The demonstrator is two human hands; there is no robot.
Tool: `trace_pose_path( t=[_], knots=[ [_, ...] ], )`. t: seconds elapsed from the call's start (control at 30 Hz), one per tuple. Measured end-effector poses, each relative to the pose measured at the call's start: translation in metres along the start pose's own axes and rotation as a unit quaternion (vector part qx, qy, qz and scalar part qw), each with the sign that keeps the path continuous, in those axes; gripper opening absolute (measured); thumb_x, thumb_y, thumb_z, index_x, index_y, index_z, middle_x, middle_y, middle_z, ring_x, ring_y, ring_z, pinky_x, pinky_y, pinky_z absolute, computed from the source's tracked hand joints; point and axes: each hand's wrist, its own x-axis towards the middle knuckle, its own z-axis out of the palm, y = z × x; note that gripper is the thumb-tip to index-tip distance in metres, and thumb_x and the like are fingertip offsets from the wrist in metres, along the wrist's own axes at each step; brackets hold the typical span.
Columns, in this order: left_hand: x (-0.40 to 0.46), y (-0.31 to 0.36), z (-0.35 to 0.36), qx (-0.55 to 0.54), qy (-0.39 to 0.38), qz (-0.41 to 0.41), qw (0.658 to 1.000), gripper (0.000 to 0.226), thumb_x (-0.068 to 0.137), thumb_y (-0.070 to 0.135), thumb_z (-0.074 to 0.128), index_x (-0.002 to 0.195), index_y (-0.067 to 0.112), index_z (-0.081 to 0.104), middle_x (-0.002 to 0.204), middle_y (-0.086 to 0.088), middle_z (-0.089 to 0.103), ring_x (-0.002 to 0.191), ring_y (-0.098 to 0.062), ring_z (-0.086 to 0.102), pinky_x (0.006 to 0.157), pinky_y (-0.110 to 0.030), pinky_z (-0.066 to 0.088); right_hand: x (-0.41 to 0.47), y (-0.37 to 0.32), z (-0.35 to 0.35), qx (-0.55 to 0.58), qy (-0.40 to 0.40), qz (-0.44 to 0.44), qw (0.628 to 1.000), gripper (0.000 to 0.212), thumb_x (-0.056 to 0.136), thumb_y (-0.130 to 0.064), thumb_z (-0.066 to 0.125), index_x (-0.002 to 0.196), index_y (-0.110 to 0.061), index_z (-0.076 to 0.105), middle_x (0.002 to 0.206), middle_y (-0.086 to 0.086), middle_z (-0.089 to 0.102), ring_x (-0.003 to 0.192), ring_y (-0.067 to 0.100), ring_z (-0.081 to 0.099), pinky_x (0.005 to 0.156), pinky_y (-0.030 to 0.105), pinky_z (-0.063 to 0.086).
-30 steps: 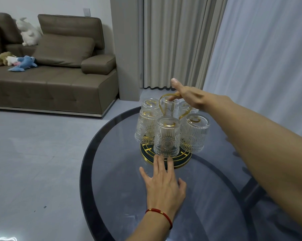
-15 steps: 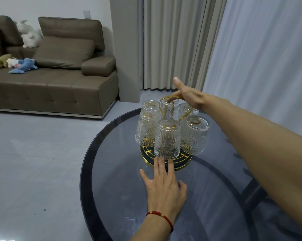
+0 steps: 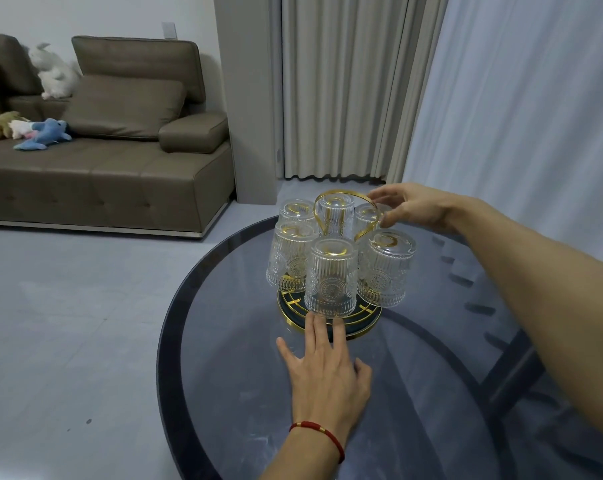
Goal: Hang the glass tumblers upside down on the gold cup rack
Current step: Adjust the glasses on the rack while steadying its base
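The gold cup rack (image 3: 341, 192) stands on a round dark base with a gold rim (image 3: 369, 322) on the glass table. Several ribbed glass tumblers hang upside down around it, among them a front one (image 3: 331, 278), a right one (image 3: 385, 268) and a left one (image 3: 291, 258). My left hand (image 3: 324, 372) lies flat on the table, fingers spread, its fingertips at the base's near edge. My right hand (image 3: 411, 209) hovers just right of the gold loop handle, thumb and fingers apart, next to the back right tumbler (image 3: 366, 216).
The round dark glass table (image 3: 203, 271) ends close to the left of the rack. A brown sofa (image 3: 120, 181) with soft toys stands at the far left. Curtains (image 3: 345, 84) hang behind and to the right.
My right hand has come off the top of the gold handle and moved to its right side, fingers now apart. My left hand stays flat at the base.
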Motion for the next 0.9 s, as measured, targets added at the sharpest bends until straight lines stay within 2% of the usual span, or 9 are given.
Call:
trace_pose_path(
  t=[0.07,0.13,0.23,0.33,0.53,0.67,0.8,0.9],
  knots=[
    [0.001,0.000,0.000,0.001,-0.003,-0.001,1.000,0.069,0.091,0.045,0.042,0.154,0.017,0.029,0.164,-0.016,0.025,0.152,-0.031,0.018,0.112,-0.077,0.013,0.002,0.008,0.003,0.012,0.001,0.002,1.000,0.069,0.086,-0.002,0.076,0.148,-0.017,0.051,0.156,0.007,0.048,0.149,0.026,0.037,0.124,0.050,0.026],
    [0.002,-0.001,0.000,0.004,-0.009,-0.003,1.000,0.070,0.092,0.046,0.039,0.155,0.018,0.026,0.165,-0.015,0.021,0.153,-0.031,0.014,0.113,-0.076,0.011,0.002,0.014,0.003,0.011,0.018,-0.007,1.000,0.069,0.085,-0.006,0.080,0.147,-0.018,0.052,0.154,0.005,0.051,0.147,0.027,0.040,0.123,0.053,0.028],
    [0.002,-0.001,0.000,0.010,-0.022,-0.005,1.000,0.071,0.093,0.048,0.035,0.156,0.020,0.019,0.166,-0.014,0.015,0.154,-0.030,0.008,0.114,-0.075,0.007,-0.002,0.020,0.001,0.019,0.046,-0.022,0.999,0.073,0.082,-0.013,0.085,0.146,-0.019,0.053,0.146,0.004,0.056,0.138,0.026,0.048,0.119,0.045,0.037],
    [0.003,-0.001,0.000,0.007,-0.020,-0.005,1.000,0.071,0.093,0.048,0.036,0.156,0.020,0.021,0.166,-0.015,0.016,0.154,-0.031,0.009,0.114,-0.076,0.007,-0.004,0.024,-0.001,0.029,0.064,-0.028,0.997,0.072,0.080,-0.017,0.087,0.144,-0.021,0.055,0.134,0.001,0.059,0.128,0.023,0.055,0.105,0.034,0.044],
    [0.003,-0.001,0.001,0.009,-0.028,-0.006,1.000,0.071,0.094,0.049,0.034,0.157,0.020,0.017,0.167,-0.014,0.012,0.154,-0.031,0.006,0.114,-0.076,0.005,-0.003,0.023,-0.004,0.027,0.043,-0.011,0.999,0.070,0.081,-0.022,0.086,0.145,-0.022,0.057,0.132,-0.008,0.060,0.125,0.020,0.055,0.105,0.044,0.048],
    [0.004,-0.001,0.001,0.008,-0.032,-0.007,0.999,0.072,0.094,0.049,0.032,0.157,0.021,0.015,0.168,-0.013,0.010,0.154,-0.030,0.003,0.114,-0.075,0.003,-0.002,0.020,-0.008,0.030,0.025,0.007,0.999,0.067,0.082,-0.024,0.086,0.143,-0.025,0.058,0.132,-0.009,0.061,0.122,0.017,0.056,0.098,0.042,0.049],
    [0.003,-0.001,0.000,0.004,-0.029,-0.009,1.000,0.072,0.093,0.048,0.035,0.157,0.020,0.018,0.167,-0.014,0.012,0.154,-0.031,0.006,0.114,-0.076,0.004,-0.001,0.018,-0.008,0.029,0.019,0.010,0.999,0.063,0.082,-0.023,0.085,0.140,-0.026,0.059,0.126,-0.014,0.061,0.120,0.016,0.055,0.095,0.042,0.048],
    [0.003,0.000,-0.001,0.003,-0.017,-0.007,1.000,0.070,0.090,0.046,0.041,0.154,0.018,0.030,0.163,-0.017,0.026,0.152,-0.033,0.019,0.111,-0.078,0.014,-0.001,0.018,-0.008,0.025,0.020,0.017,0.999,0.066,0.083,-0.022,0.085,0.143,-0.024,0.057,0.132,-0.007,0.061,0.122,0.019,0.055,0.097,0.043,0.046]
  ],
)
